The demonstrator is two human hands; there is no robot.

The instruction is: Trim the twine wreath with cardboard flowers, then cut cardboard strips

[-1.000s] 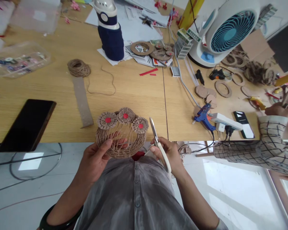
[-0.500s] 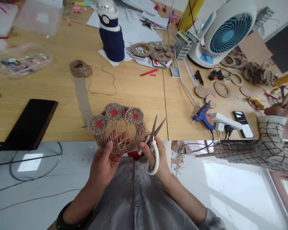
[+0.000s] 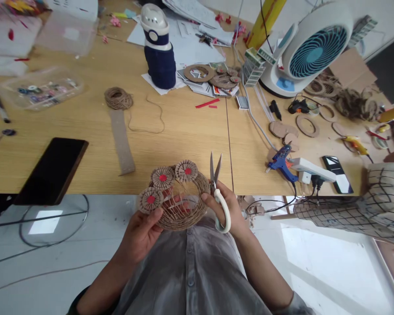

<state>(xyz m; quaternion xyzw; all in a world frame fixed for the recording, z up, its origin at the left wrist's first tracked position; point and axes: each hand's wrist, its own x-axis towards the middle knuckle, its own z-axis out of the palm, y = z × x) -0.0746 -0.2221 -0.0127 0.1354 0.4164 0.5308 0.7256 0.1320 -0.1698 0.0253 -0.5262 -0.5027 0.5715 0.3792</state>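
The person at the counter [image 3: 190,131] holds both hands low in the middle of the frame, in front of a grey button-up shirt [image 3: 190,271] and just past the counter's near edge. The left hand [image 3: 139,236] is closed around a twine-wrapped ring [image 3: 184,223], its fingers curled beneath and its thumb resting by the lowest of three cardboard rosettes [image 3: 162,177] with red centres, which sit along the ring's upper left rim. Loose strands of twine [image 3: 180,203] cross the ring's opening. The right hand [image 3: 225,210] grips a pair of white-handled scissors [image 3: 227,221] just beside the ring's right edge, with the blades [image 3: 213,168] apart and pointing up. Up and to the left on the counter lie a ball of twine [image 3: 118,98] and a cardboard strip [image 3: 122,142], with a black phone [image 3: 54,170] at the counter's left edge. A bottle in a navy sleeve [image 3: 159,52] stands at top centre, and a white and teal fan [image 3: 317,57] sits at upper right. Right of the hands, a blue glue gun [image 3: 280,164] lies against a white power strip [image 3: 310,170], near cardboard rings [image 3: 307,126]. A co-worker's checked sleeve [image 3: 385,201] reaches in from the right edge.
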